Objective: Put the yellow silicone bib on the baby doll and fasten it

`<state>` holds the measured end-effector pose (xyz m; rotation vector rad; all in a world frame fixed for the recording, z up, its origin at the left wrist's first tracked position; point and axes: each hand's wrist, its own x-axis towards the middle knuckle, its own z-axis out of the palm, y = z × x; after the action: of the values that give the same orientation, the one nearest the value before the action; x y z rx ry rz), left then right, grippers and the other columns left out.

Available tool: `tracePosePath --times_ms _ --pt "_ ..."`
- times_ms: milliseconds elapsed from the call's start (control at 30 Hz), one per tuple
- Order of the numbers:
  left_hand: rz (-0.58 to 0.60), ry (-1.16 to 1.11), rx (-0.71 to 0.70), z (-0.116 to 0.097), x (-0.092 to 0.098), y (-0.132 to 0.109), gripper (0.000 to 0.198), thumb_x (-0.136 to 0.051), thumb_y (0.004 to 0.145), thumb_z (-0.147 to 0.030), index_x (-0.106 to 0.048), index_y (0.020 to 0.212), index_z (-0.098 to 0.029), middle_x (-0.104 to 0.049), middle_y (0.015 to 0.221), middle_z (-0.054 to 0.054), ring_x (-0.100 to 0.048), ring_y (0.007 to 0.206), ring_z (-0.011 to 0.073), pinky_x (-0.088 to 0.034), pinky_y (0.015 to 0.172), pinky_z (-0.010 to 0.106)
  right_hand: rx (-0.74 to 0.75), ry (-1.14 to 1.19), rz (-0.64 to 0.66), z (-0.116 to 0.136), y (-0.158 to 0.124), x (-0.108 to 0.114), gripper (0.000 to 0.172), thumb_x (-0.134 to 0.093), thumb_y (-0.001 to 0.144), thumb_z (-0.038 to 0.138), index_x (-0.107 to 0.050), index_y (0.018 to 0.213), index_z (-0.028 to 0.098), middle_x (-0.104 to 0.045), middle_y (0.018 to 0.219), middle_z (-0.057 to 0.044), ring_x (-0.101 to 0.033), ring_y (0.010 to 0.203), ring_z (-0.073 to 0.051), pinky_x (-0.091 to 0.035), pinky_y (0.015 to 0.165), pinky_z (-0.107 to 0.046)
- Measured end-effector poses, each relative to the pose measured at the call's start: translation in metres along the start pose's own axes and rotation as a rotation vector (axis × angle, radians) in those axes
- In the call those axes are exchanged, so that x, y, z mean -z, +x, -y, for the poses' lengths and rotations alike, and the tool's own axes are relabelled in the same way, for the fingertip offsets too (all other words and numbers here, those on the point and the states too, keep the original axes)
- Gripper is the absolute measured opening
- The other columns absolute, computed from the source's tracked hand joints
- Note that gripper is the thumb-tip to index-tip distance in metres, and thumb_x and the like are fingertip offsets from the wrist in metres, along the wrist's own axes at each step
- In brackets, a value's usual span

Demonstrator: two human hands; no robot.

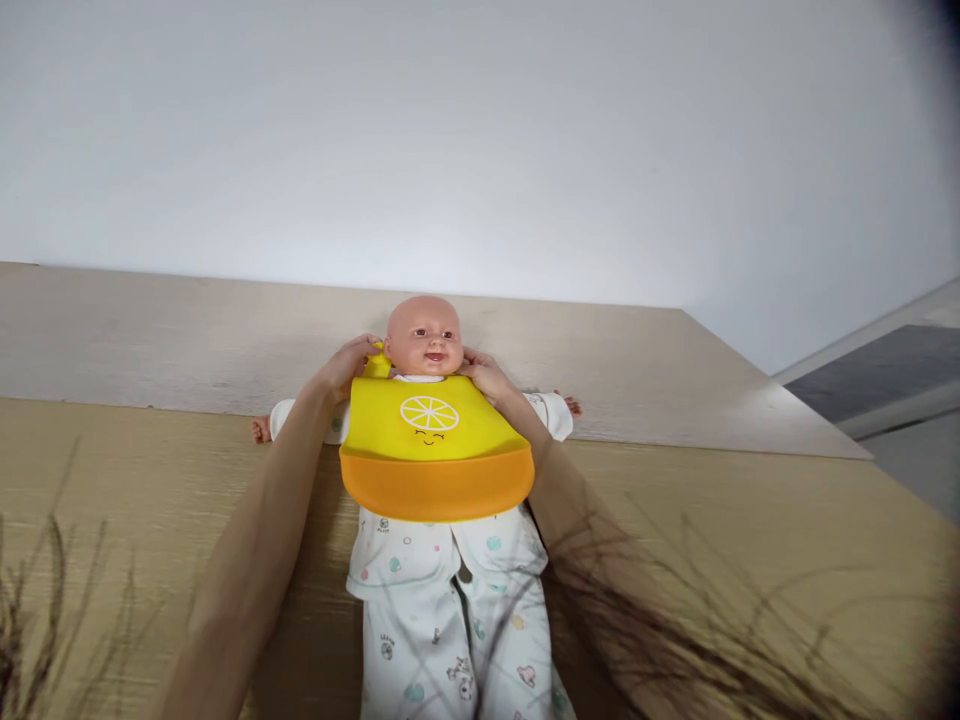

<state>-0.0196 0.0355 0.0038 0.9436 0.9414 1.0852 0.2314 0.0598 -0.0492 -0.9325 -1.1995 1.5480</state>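
Lying face-up on the pale wooden table [750,540]: bald plastic baby doll [424,335], yellow-and-orange silicone bib [435,450] across its chest. Left hand [351,362] fingers pinching the bib's left strap; right hand [486,375] fingers curled at the right neck edge, grip unclear.

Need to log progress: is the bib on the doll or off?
On its chest: the bib lies spread flat below the doll chin. Both hands, left and right, hold its neck straps; fastening cannot be told.
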Motion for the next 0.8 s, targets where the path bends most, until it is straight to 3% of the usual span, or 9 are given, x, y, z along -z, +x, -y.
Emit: tracePosePath --times_ms 200,400,633,800 --pt "0.069 0.012 -0.058 -0.003 -0.005 -0.005 0.018 -0.071 0.066 -0.027 -0.062 0.078 -0.018 -0.064 0.062 0.002 -0.059 0.052 0.0156 -0.048 0.052 0.026 0.027 0.005 -0.008 -0.002 0.005 0.003 0.04 -0.075 0.062 0.023 -0.077 0.102 0.021 -0.079 0.098 -0.004 -0.071 0.077 -0.02 -0.057 0.07 -0.03" --pt "0.111 0.005 0.074 -0.009 -0.009 -0.006 0.022 -0.062 0.076 -0.037 -0.063 0.069 -0.017 -0.061 0.058 0.004 -0.056 0.048 0.0149 -0.045 0.048 0.025 0.004 0.017 -0.032 0.002 0.004 -0.001 0.032 -0.074 0.054 0.024 -0.075 0.087 0.021 -0.077 0.085 -0.002 -0.067 0.068 -0.02 -0.053 0.063 -0.03" --pt "0.099 0.049 0.105 -0.015 -0.007 -0.008 0.019 -0.059 0.072 -0.031 -0.065 0.063 -0.015 -0.063 0.057 0.005 -0.057 0.049 0.0157 -0.047 0.051 0.026 0.038 0.093 -0.029 0.005 0.003 -0.001 0.042 -0.077 0.056 0.022 -0.075 0.098 0.023 -0.078 0.095 -0.002 -0.071 0.076 -0.021 -0.056 0.068 -0.032" --pt "0.089 0.088 0.079 -0.014 0.002 -0.004 0.017 -0.067 0.069 -0.029 -0.072 0.071 -0.013 -0.071 0.067 0.008 -0.063 0.056 0.0177 -0.049 0.054 0.027 0.06 0.118 -0.038 0.007 0.001 -0.002 0.038 -0.082 0.06 0.028 -0.075 0.097 0.023 -0.079 0.096 -0.003 -0.072 0.081 -0.022 -0.058 0.073 -0.033"
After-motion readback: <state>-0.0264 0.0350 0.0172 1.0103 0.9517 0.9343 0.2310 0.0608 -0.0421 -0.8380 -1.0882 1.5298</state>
